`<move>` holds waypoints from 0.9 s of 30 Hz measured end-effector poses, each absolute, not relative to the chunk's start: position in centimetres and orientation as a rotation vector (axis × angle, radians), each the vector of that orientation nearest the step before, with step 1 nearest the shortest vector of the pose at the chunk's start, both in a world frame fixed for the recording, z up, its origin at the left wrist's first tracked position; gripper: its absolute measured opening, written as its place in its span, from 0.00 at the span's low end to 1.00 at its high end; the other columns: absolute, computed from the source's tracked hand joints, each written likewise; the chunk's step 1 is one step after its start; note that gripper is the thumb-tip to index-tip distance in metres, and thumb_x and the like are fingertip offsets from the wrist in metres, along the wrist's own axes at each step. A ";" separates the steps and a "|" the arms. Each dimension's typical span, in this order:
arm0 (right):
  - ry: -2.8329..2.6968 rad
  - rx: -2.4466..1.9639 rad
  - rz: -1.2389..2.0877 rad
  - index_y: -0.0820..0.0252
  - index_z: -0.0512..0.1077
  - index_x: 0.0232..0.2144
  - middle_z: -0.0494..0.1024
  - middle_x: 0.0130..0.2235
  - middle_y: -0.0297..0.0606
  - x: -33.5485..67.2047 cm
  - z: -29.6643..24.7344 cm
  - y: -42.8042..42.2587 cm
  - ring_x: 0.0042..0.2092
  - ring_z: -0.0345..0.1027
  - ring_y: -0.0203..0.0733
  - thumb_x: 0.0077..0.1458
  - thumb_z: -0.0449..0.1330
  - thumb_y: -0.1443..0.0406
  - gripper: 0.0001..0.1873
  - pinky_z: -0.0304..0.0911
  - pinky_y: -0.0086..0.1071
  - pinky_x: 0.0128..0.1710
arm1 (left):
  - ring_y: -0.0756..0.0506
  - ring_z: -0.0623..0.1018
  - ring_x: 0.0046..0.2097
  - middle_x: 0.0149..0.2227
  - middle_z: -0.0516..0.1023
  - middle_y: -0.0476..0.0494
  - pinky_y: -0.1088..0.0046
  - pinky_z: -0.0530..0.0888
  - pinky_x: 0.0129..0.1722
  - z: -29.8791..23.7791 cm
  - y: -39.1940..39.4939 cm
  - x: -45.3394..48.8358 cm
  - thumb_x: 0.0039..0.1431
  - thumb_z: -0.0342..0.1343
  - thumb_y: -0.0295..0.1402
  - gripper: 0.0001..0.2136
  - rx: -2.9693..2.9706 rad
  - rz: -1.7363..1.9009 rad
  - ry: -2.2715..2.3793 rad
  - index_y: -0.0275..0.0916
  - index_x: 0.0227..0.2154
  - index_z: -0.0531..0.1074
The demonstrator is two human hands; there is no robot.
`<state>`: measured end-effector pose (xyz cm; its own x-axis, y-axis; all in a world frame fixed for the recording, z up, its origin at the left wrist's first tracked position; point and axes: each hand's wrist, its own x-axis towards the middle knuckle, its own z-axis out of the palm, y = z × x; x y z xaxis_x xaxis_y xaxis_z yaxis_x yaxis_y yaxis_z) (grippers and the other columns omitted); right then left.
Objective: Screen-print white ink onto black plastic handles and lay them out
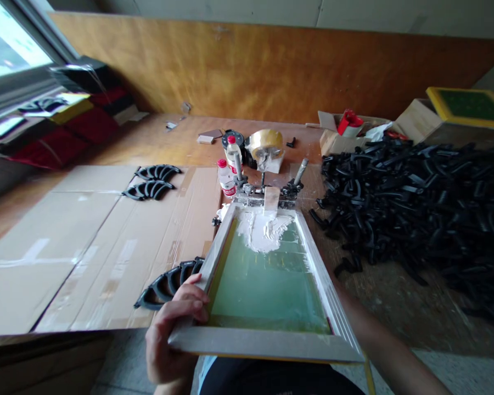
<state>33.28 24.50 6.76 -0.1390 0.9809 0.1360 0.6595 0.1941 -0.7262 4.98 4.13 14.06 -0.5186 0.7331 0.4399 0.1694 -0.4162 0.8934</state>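
Observation:
My left hand (176,323) is closed around the near left corner of a silk-screen frame (267,344), fingers over the metal edge. The frame is tilted, its near end raised toward me. White ink (260,233) lies thick at the far end of its green mesh (267,291), where a pale squeegee (271,201) rests. A hinge clamp (267,189) holds the far edge. My right forearm (382,334) reaches in from the right and passes under the frame, which hides the right hand. Beside my left hand, black curved plastic parts (168,285) lie in a row on cardboard.
A large heap of black plastic parts (415,214) covers the right side. Flat cardboard (94,230) on the left carries more curved parts (152,181). Behind the clamp stand two red-capped bottles (226,178) and a roll of tape (265,142). Open boxes (341,140) sit at the back right.

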 end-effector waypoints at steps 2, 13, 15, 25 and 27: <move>-1.850 -1.496 0.662 0.59 0.77 0.40 0.80 0.35 0.41 33.9 8.0 25.7 0.34 0.74 0.47 0.60 0.53 0.54 0.19 0.71 0.40 0.34 | 0.42 0.73 0.31 0.20 0.69 0.47 0.46 0.67 0.52 13.8 4.0 5.0 0.60 0.47 0.45 0.16 1.253 1.994 1.445 0.43 0.30 0.76; -2.671 -1.222 0.186 0.63 0.72 0.46 0.77 0.45 0.48 21.9 15.7 34.5 0.49 0.69 0.51 0.53 0.65 0.62 0.18 0.63 0.40 0.49 | 0.44 0.72 0.31 0.21 0.70 0.46 0.51 0.66 0.54 13.7 4.3 5.8 0.64 0.38 0.35 0.20 1.227 2.083 1.320 0.40 0.30 0.76; -2.774 -1.324 0.238 0.62 0.73 0.42 0.79 0.41 0.46 21.3 15.8 34.1 0.44 0.72 0.49 0.54 0.65 0.58 0.16 0.63 0.34 0.43 | 0.44 0.72 0.31 0.21 0.70 0.46 0.50 0.65 0.54 13.7 4.3 6.0 0.64 0.37 0.35 0.20 1.205 2.092 1.328 0.40 0.30 0.76; -2.877 -0.859 0.458 0.61 0.73 0.34 0.79 0.34 0.40 23.0 18.3 27.6 0.36 0.71 0.41 0.54 0.65 0.57 0.13 0.54 0.29 0.33 | 0.42 0.71 0.30 0.20 0.69 0.46 0.44 0.64 0.54 13.4 4.1 6.0 0.62 0.41 0.37 0.17 1.170 2.099 1.383 0.43 0.31 0.76; -2.875 -0.794 0.574 0.61 0.73 0.32 0.78 0.32 0.38 23.5 19.3 27.3 0.34 0.69 0.39 0.52 0.67 0.58 0.12 0.52 0.29 0.32 | 0.43 0.72 0.31 0.21 0.69 0.46 0.45 0.64 0.55 13.2 4.0 6.0 0.62 0.41 0.36 0.16 1.187 2.101 1.363 0.41 0.32 0.75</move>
<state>23.48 27.27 19.28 -0.8584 0.5129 -0.0002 0.4736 0.7925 -0.3842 6.03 3.99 13.22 -0.5781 0.6810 0.4496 0.1328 -0.4651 0.8752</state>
